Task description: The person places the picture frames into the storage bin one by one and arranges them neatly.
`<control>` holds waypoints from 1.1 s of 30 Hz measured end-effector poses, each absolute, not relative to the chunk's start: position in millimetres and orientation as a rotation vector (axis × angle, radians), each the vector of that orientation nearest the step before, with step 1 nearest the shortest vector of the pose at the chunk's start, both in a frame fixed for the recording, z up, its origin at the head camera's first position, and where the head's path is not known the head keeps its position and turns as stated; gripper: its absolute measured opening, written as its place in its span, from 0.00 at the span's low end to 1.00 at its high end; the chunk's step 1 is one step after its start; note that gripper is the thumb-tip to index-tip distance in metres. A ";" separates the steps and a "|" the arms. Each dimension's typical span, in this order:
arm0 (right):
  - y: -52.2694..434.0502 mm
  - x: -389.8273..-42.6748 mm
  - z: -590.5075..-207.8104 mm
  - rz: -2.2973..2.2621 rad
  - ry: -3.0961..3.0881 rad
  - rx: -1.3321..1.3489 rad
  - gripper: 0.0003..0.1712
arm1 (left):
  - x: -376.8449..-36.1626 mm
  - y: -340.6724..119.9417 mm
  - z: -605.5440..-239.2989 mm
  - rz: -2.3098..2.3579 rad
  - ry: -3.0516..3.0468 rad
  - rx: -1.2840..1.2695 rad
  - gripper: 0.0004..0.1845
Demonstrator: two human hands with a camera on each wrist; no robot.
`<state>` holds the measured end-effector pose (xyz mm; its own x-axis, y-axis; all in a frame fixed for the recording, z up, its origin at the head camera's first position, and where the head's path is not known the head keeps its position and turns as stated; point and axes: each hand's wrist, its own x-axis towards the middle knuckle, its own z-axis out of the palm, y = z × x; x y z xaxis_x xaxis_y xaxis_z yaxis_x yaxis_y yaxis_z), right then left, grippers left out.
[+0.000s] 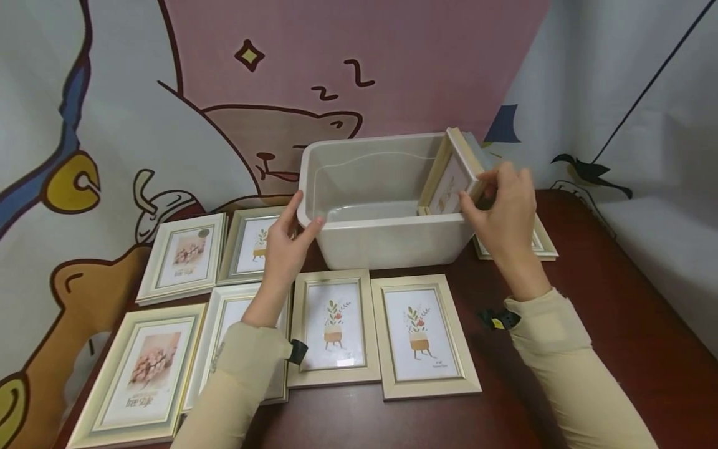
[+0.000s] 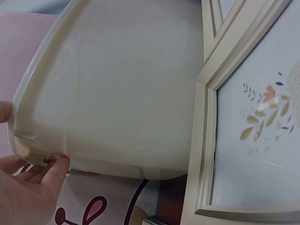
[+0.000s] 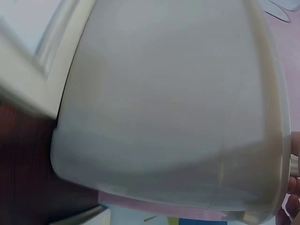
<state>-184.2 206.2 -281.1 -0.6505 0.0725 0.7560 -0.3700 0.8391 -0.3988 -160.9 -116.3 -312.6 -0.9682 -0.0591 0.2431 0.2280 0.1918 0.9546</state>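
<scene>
A pale plastic bin [image 1: 387, 240] stands on the dark table. My left hand [image 1: 285, 249] grips the rim at its near left corner, thumb at the front edge; the left wrist view also shows the left hand [image 2: 35, 187] on the rim. Inside the bin's right end, picture frames [image 1: 451, 181] stand on edge and lean, their tops above the rim. My right hand [image 1: 507, 212] holds the nearest one by its edge, thumb on its front side and fingers behind. Part of the right hand [image 3: 293, 204] shows at the right wrist view's edge.
Two plant-print frames [image 1: 335, 374] lie before the bin. Left of them lie several more, including a flower-print frame [image 1: 137, 374] and another flower-print frame [image 1: 182, 259]. One more frame [image 1: 544, 240] lies right of the bin. A cartoon-printed backdrop [image 1: 269, 125] rises close behind.
</scene>
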 end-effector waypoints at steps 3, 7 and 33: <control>208.9 -185.0 -284.2 0.665 -2.188 0.220 0.19 | -158.2 -115.2 -310.8 -1.845 -2.233 -0.172 0.35; 211.8 -185.3 -286.7 0.617 -2.171 0.221 0.18 | -157.8 -115.3 -312.1 -1.847 -2.230 -0.174 0.35; 239.2 -158.8 -314.7 1.108 -2.082 0.127 0.25 | -165.2 -116.7 -318.9 -1.812 -2.200 -0.210 0.34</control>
<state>-158.8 239.2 -314.7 -0.7064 0.2488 0.6626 -0.4106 0.6184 -0.6700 -165.2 -116.7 -318.9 -0.9494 -0.0666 0.3070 0.2885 0.2018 0.9360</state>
